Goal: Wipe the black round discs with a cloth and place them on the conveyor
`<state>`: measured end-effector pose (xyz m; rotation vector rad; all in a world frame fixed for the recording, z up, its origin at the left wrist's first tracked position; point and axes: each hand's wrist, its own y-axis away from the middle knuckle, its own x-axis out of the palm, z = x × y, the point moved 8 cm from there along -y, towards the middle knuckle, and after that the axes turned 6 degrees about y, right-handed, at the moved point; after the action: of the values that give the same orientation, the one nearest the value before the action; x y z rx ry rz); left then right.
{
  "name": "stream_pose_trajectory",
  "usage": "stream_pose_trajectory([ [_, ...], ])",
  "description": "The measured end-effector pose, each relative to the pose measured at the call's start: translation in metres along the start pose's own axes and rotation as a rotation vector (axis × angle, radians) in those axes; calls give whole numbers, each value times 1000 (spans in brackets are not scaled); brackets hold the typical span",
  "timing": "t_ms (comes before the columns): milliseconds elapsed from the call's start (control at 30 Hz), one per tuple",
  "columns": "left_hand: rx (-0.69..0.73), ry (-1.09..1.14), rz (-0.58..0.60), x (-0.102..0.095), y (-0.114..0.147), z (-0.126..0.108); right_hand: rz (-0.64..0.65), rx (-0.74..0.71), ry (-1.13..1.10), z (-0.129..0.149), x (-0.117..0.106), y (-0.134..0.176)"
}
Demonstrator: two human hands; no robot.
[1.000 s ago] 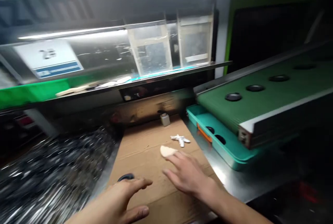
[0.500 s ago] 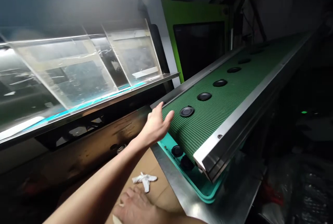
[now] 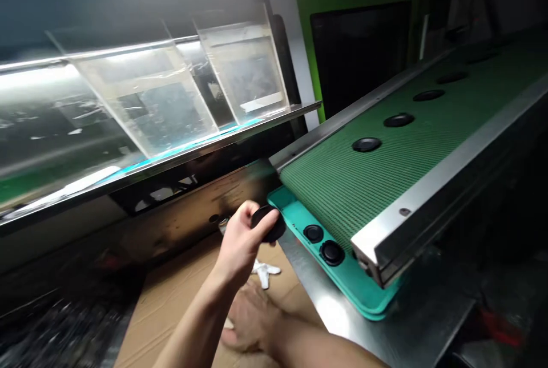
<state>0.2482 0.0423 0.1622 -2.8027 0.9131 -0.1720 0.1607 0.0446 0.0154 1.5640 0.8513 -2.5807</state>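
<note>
My left hand point(image 3: 242, 239) is closed on a black round plastic part point(image 3: 274, 226), thumb over its face. It hangs left of the belt's near end, above a cardboard sheet point(image 3: 162, 299). Below it my right hand point(image 3: 254, 316) is low over the cardboard, fingers curled and partly blurred. A pale edge shows by its fingers; what it belongs to is unclear. A crumpled white scrap point(image 3: 266, 272) lies just beyond the right hand. Two more black round parts, one point(image 3: 332, 253) nearer me and one point(image 3: 313, 233) behind, sit in a teal tray point(image 3: 372, 305) under the belt end.
A green conveyor belt point(image 3: 334, 185) with metal side rails point(image 3: 428, 191) slopes away right, carrying several black round parts point(image 3: 367, 144). On the left stands a machine with clear panels point(image 3: 180, 111) and a metal ledge point(image 3: 240, 134). A metal surface point(image 3: 329, 305) supports the tray.
My left hand was open at the belt's edge near the closest round part; now it grips one, lower and away from the belt. The view has turned left. My right hand stays low over the cardboard.
</note>
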Motion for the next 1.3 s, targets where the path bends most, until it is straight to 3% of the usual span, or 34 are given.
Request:
stream_pose_trajectory([
  [100, -192, 250, -227, -85, 67, 45, -24, 34, 0, -2, -4, 5],
  [167, -253, 349, -379, -131, 106, 74, -6, 40, 10, 0, -4, 8],
  [233, -250, 433, -506, -164, 134, 98, 15, 76, 54, 0, -5, 11],
  [300, -226, 539, -565, -184, 149, 114, 25, 96, 106, 2, -6, 13],
  [533, -221, 924, -444, -194, 152, 124, 58, 94, 239, 8, -2, 15],
  [833, -253, 991, -473, -202, 151, 142, -130, 150, 216, -5, -5, 12],
  [1100, -249, 963, -541, -209, 152, 145, 15, 20, 122, 19, 2, 8],
  [1233, -284, 900, -549, -210, 151, 152, -134, 245, 364, -10, -26, 9],
  [1300, -276, 883, -543, -205, 149, 153, -144, 357, 474, -31, -34, 13],
])
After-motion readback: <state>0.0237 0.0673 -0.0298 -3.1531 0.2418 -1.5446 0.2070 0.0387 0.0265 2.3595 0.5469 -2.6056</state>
